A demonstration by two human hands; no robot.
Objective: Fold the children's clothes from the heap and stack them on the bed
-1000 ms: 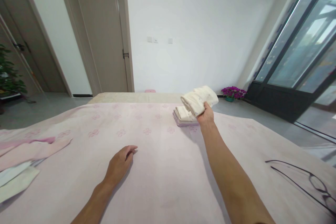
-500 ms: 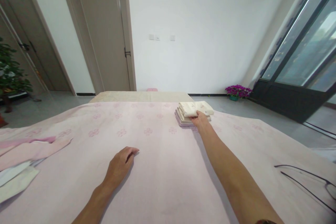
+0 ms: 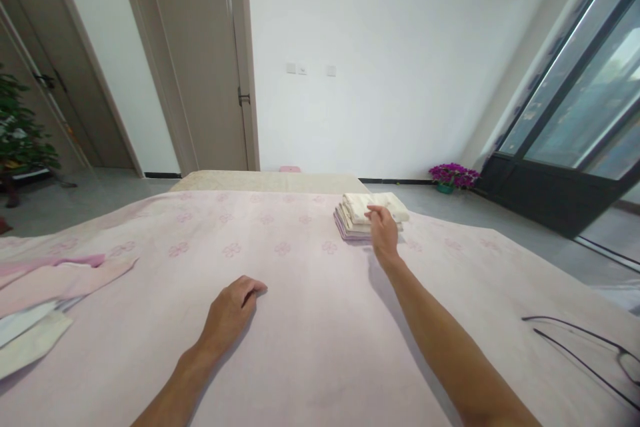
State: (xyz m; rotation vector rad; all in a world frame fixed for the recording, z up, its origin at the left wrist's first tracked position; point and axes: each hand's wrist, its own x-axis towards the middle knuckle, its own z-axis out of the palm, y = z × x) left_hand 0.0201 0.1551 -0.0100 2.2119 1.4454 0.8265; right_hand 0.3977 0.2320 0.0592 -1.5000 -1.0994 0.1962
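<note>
A stack of folded cloths [image 3: 357,229] lies towards the far side of the pink cover, with cream pieces on top and mauve layers at the bottom. My right hand [image 3: 384,230] is over the near side of this stack, fingers a little apart and holding nothing. It hides part of the cloths' front edge. Near the middle of the pink flower-patterned cover [image 3: 310,320], my left hand [image 3: 231,310] rests loosely bent on the fabric, thumb apart from the index finger and nothing visible in it.
Loose pink and white cloths [image 3: 55,293] lie at the left edge. A pair of glasses [image 3: 575,324] is at the right. Beyond the covered surface are a pink stool [image 3: 290,169], a pot of purple flowers [image 3: 453,175] and a closed door [image 3: 200,60].
My right hand has let go of the top cream cloth and lifted slightly back from the stack. My left hand stays almost where it was.
</note>
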